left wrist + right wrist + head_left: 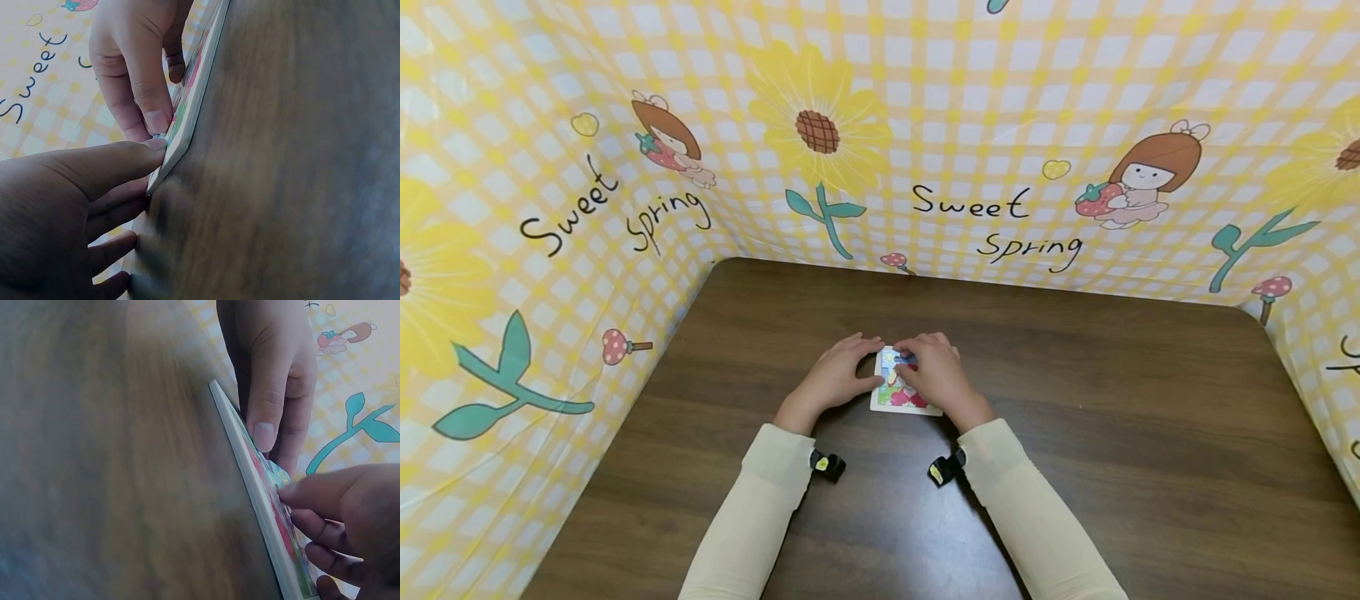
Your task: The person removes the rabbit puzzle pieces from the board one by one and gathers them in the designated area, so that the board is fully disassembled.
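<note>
A small jigsaw puzzle in a white-edged tray lies flat on the table, with pink, green and blue pictures on it. At its left side, my left hand holds the edge, thumb over the rim and fingertips by the far left corner. My right hand reaches over the right part and covers much of it. Its thumb and forefinger pinch a small puzzle piece, which tilts up from the surface close to my left thumb. The fingers hide most of this piece.
The brown wooden table stretches around the puzzle on all sides. A yellow checked cloth with flower prints hangs behind the table and along its sides. Black straps with small cameras sit at both wrists.
</note>
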`<state>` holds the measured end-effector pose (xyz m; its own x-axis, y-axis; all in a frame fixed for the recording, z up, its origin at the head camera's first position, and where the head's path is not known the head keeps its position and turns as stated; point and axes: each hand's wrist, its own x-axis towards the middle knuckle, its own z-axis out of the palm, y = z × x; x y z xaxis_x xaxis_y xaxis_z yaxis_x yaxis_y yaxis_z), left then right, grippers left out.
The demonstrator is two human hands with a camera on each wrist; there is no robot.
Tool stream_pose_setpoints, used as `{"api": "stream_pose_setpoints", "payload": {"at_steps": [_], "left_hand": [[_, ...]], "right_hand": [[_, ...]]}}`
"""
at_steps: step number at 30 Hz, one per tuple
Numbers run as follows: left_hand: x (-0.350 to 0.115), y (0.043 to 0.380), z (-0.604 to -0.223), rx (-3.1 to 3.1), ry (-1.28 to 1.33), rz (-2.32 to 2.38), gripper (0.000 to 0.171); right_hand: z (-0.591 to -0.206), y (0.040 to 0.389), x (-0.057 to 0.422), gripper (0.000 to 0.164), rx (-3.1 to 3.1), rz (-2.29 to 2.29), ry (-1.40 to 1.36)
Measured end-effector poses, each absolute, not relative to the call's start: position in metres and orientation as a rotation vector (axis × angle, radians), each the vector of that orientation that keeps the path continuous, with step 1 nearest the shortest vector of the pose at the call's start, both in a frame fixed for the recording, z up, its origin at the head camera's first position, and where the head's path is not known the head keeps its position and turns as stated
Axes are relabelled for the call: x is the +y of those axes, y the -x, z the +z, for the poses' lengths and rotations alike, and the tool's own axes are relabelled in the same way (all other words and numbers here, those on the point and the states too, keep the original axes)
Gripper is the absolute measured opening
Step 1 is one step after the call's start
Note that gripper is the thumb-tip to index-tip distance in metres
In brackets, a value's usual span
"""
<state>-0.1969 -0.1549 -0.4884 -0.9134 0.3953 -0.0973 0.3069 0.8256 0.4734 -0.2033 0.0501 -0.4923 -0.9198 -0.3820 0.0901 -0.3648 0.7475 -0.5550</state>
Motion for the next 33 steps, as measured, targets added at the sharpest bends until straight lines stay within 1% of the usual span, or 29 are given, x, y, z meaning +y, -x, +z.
{"api": "stream_pose_setpoints", "payload": {"at_steps": [16, 33], "left_hand": [[-0.1553, 0.1964, -0.4883, 2.823, -0.546, 0.683, 0.065], [-0.1543, 0.1948, -0.4860, 2.821, -0.540, 0.689, 0.064]], "right_hand": [[-0.4922, 0.2033, 0.0508, 0.035, 2.873, -0.944, 0.622], [-0.4956, 0.2049, 0.0512, 0.033, 2.879, -0.962, 0.617]]}}
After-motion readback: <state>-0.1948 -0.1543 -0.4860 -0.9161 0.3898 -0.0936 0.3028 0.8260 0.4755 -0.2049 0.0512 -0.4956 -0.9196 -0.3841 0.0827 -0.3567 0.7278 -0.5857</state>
